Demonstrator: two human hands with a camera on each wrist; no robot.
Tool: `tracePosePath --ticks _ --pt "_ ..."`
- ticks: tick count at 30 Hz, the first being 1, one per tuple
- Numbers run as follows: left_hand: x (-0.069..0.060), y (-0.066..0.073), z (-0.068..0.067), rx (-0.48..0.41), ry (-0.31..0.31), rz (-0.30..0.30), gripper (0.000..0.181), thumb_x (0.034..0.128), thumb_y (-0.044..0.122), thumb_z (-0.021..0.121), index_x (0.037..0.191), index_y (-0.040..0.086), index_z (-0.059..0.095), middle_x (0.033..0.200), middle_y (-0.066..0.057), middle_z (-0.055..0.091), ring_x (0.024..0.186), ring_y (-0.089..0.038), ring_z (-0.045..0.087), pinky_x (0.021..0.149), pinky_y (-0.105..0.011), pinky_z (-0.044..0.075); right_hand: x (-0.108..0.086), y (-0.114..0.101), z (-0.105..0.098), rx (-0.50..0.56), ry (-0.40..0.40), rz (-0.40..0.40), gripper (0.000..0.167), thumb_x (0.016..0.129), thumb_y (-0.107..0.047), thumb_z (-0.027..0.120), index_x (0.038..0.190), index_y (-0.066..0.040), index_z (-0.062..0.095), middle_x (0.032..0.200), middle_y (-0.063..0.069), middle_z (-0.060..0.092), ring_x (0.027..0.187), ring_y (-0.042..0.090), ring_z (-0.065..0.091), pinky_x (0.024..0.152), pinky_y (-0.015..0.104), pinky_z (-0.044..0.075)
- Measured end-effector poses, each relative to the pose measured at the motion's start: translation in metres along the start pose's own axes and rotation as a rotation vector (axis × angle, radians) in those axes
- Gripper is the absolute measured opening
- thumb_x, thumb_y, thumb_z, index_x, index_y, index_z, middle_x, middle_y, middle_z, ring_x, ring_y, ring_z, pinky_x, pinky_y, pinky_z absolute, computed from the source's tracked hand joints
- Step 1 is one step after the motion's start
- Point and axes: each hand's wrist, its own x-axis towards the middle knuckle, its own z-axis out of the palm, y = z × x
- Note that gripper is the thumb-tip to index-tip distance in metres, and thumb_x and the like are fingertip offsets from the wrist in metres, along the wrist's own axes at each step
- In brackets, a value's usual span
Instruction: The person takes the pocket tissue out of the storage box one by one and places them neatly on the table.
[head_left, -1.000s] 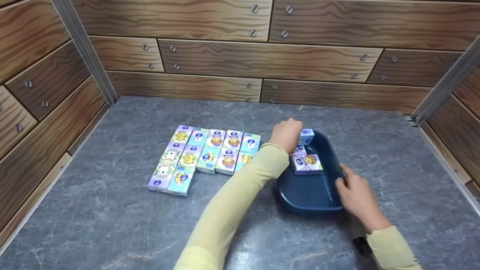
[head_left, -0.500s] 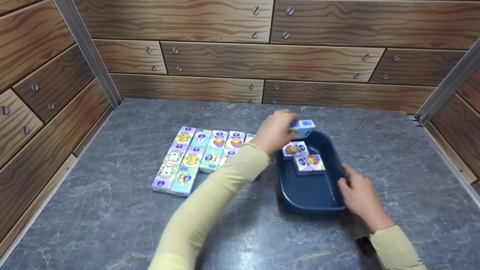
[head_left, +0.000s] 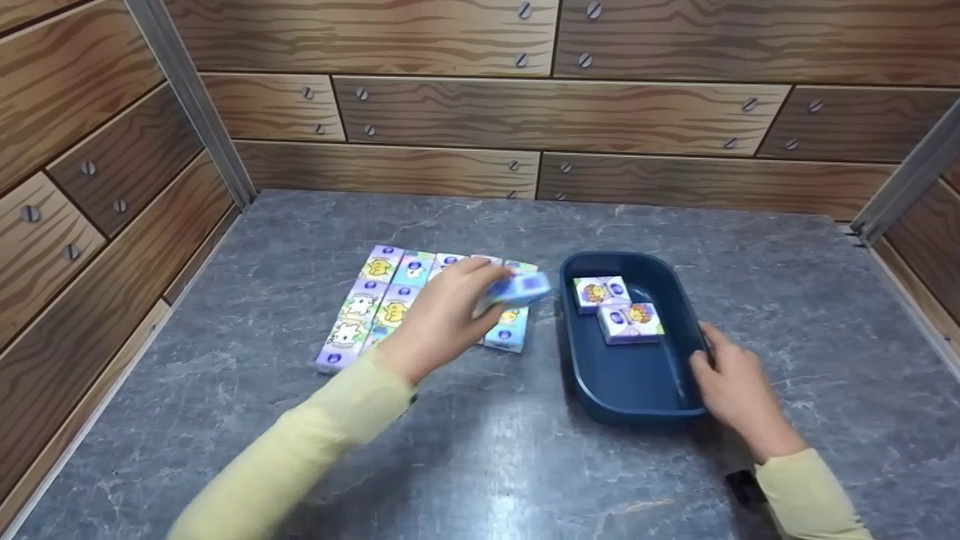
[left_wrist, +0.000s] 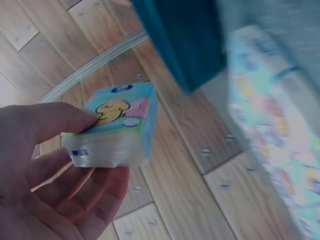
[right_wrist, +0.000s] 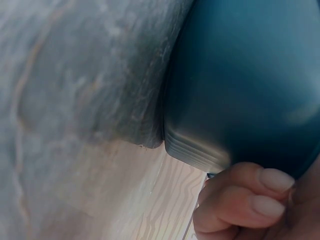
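My left hand (head_left: 442, 319) holds a light blue pack of pocket tissues (left_wrist: 120, 112) between thumb and fingers, with a yellow cartoon figure on its face. In the head view the pack hangs left of a dark blue plastic tub (head_left: 630, 386), over the right part of a flat block of tissue packs (head_left: 361, 304). Hand and pack hide some of that block. Inside the tub two white and purple tissue packs (head_left: 631, 324) lie side by side, offset, towards the far end. My right hand (head_left: 739, 390) grips the tub's right rim, thumb on the inner side.
The tub and the tissue packs stand on a grey marbled tabletop (head_left: 480, 450). Wood-patterned walls (head_left: 442, 112) close off the back and both sides. A small black object (head_left: 745, 487) shows at the right wrist.
My left hand has carried the blue tissue pack from the tub's far end up and leftward, out over the block of packs. My right hand stays on the rim.
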Motion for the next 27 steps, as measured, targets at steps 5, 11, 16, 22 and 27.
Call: tracePosePath --ticks 5,11,16,22,27 --pt "-0.055 -0.009 -0.009 0.130 0.016 0.028 0.033 0.0786 0.007 0.074 0.110 0.005 0.065 0.099 -0.003 0.062 0.088 -0.018 0.058 0.077 -0.030 0.051 0.000 0.000 -0.001 -0.005 -0.005 0.000 0.049 0.097 -0.011 0.038 0.140 0.012 0.034 0.123 0.040 0.048 0.103 0.049 0.056 0.084 0.061 0.045" --pt "-0.102 -0.007 -0.007 0.402 -0.093 0.078 0.031 0.0717 0.000 0.074 0.102 0.002 0.067 0.095 -0.008 0.060 0.084 -0.022 0.057 0.072 -0.034 0.051 0.000 0.000 -0.002 -0.003 -0.010 0.002 0.049 0.097 -0.011 0.037 0.140 0.012 0.034 0.123 0.040 0.049 0.102 0.049 0.057 0.083 0.061 0.045" --pt "-0.117 -0.002 0.009 0.670 -0.204 0.214 0.025 0.0744 -0.005 0.069 0.099 0.001 0.069 0.089 -0.009 0.060 0.080 -0.022 0.055 0.066 -0.032 0.049 0.000 0.002 -0.003 -0.002 0.006 0.007 0.049 0.097 -0.011 0.037 0.140 0.013 0.034 0.123 0.040 0.048 0.102 0.049 0.056 0.083 0.061 0.045" --pt "-0.127 -0.003 0.024 0.792 -0.254 0.267 0.017 0.0834 0.002 0.063 0.099 0.001 0.071 0.093 -0.011 0.066 0.085 -0.024 0.060 0.070 -0.033 0.051 0.001 0.002 -0.001 -0.004 -0.011 0.010 0.049 0.097 -0.012 0.036 0.140 0.013 0.034 0.116 0.039 0.054 0.095 0.045 0.061 0.079 0.058 0.048" --pt "-0.127 -0.008 0.031 0.821 -0.243 0.246 0.019 0.0869 0.004 0.057 0.098 0.000 0.072 0.093 -0.013 0.066 0.085 -0.023 0.060 0.066 -0.031 0.052 0.001 0.000 -0.002 0.004 -0.021 0.005 0.049 0.098 -0.012 0.036 0.140 0.012 0.034 0.117 0.039 0.054 0.096 0.045 0.061 0.080 0.059 0.048"
